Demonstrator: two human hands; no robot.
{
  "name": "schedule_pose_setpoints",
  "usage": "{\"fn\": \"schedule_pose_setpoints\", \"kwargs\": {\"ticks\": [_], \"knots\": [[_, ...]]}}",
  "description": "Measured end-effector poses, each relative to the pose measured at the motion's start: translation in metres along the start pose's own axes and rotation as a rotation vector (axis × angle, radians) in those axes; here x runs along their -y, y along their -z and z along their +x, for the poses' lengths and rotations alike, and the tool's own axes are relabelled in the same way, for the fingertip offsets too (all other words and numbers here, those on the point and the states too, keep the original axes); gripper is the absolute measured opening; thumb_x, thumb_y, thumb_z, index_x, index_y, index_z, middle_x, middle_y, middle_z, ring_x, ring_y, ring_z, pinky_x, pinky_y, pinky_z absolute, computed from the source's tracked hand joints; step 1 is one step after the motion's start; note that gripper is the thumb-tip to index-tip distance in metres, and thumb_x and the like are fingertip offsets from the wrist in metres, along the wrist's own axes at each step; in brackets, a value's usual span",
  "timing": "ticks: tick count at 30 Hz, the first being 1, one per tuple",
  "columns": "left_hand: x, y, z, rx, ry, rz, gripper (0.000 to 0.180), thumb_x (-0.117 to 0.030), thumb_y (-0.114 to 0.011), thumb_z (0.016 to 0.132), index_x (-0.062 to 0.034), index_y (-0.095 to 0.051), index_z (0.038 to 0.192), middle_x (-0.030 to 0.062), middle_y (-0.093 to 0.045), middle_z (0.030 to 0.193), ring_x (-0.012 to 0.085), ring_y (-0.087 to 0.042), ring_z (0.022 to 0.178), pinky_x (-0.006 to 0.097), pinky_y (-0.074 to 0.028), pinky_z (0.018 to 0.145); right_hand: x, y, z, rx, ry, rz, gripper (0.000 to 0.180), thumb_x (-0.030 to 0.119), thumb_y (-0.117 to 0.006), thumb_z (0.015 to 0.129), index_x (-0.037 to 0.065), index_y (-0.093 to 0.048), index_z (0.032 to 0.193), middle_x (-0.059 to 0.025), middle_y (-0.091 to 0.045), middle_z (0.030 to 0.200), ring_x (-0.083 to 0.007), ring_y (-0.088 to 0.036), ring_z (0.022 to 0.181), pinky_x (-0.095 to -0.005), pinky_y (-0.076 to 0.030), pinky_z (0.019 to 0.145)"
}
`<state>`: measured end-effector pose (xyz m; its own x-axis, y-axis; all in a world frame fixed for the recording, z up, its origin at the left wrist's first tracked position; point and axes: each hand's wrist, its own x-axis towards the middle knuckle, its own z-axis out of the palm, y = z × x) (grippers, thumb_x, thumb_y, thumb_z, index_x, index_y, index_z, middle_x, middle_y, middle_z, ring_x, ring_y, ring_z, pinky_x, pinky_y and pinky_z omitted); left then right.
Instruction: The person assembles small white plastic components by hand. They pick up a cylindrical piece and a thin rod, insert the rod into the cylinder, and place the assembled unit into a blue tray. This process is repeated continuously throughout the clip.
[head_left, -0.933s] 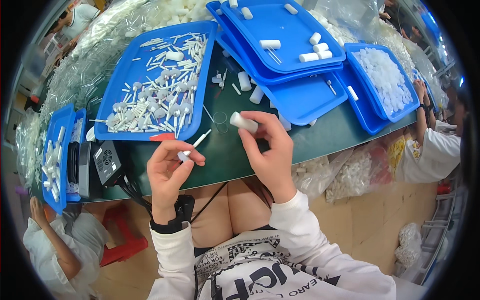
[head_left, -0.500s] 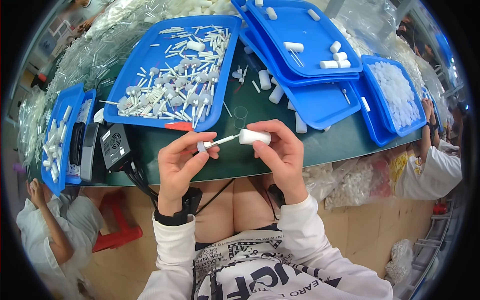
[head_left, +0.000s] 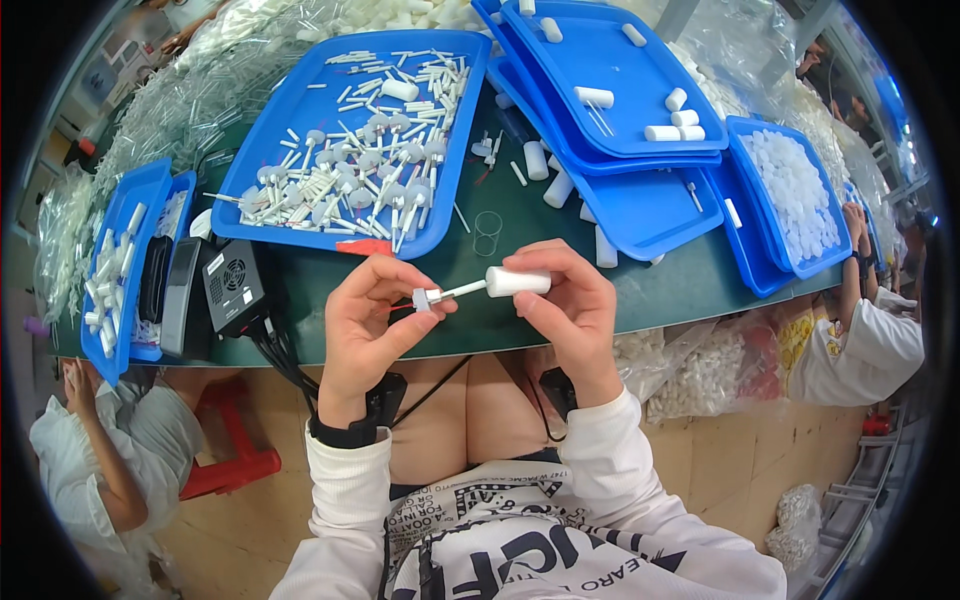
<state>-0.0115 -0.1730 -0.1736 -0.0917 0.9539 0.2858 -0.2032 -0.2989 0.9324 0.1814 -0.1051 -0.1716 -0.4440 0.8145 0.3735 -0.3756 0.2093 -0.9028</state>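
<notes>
Between the finger and thumb of my left hand (head_left: 368, 325) is a thin white stem part (head_left: 462, 290) with a pale round cap (head_left: 424, 299) and a bit of red wire. My right hand (head_left: 578, 318) pinches a thick white cylinder (head_left: 519, 282), lying almost level. The free tip of the stem meets the cylinder's left end; whether it has entered cannot be made out. Both hands are over the near edge of the dark green table (head_left: 480, 340). Just beyond them, a large blue tray (head_left: 330, 238) holds many similar stem parts and loose white sticks.
Stacked blue trays (head_left: 650, 240) with a few white cylinders stand beyond my right hand. Farther right, a blue tray holds translucent white pieces (head_left: 795, 190). A black box with cables (head_left: 232, 288) sits left. Clear rings (head_left: 487, 232) lie ahead. Other people work at both sides.
Both hands have shifted slightly right and down in the picture with their parts. The stem now lies flatter, more in line with the cylinder, and its cap shows more fully.
</notes>
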Motion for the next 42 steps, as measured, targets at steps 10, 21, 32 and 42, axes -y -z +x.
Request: {"fn": "schedule_pose_setpoints", "kwargs": {"ticks": [10,21,32,42], "knots": [[0.0092,0.0101,-0.0008,-0.099,-0.082,-0.053,0.025,-0.007,-0.060,0.082,0.0063,-0.057,0.103,0.0122,-0.062,0.093,0.0150,-0.058,0.081,0.028,-0.047,0.078,-0.0033,-0.0031,0.0004,0.145,-0.131,-0.174,0.023,0.008,-0.067,0.074,0.003,-0.065,0.096,-0.0014,-0.063,0.082,-0.0054,-0.051,0.064,-0.0190,-0.040,0.059],[0.0076,0.0078,-0.0013,-0.082,-0.069,-0.043,0.033,-0.009,-0.066,0.080,0.0050,-0.057,0.108,0.0123,-0.060,0.095,0.0176,-0.058,0.083,0.029,-0.047,0.077,-0.0014,-0.0035,-0.0002,0.055,-0.098,-0.077,0.025,0.001,-0.065,0.076,0.001,-0.062,0.101,-0.0056,-0.061,0.093,-0.0102,-0.058,0.081,-0.0214,-0.045,0.069],[0.0026,0.0044,-0.0006,-0.113,-0.019,-0.042,0.034,0.002,-0.064,0.076,0.0053,-0.054,0.109,0.0167,-0.062,0.100,0.0182,-0.060,0.087,0.028,-0.049,0.078,-0.0034,-0.0031,0.0007,0.019,-0.001,-0.085,0.026,-0.003,-0.065,0.075,0.000,-0.061,0.100,-0.0079,-0.058,0.100,-0.0140,-0.058,0.090,-0.0249,-0.047,0.075],[0.0048,0.0038,0.0012,-0.153,-0.072,-0.055,0.032,-0.010,-0.053,0.084,0.0063,-0.053,0.112,0.0166,-0.058,0.099,0.0246,-0.058,0.091,0.035,-0.047,0.081,0.0021,-0.0034,-0.0012,0.140,-0.156,-0.232,0.025,0.003,-0.066,0.077,0.002,-0.063,0.101,-0.0044,-0.064,0.093,-0.0092,-0.058,0.075,-0.0208,-0.045,0.068]]}}
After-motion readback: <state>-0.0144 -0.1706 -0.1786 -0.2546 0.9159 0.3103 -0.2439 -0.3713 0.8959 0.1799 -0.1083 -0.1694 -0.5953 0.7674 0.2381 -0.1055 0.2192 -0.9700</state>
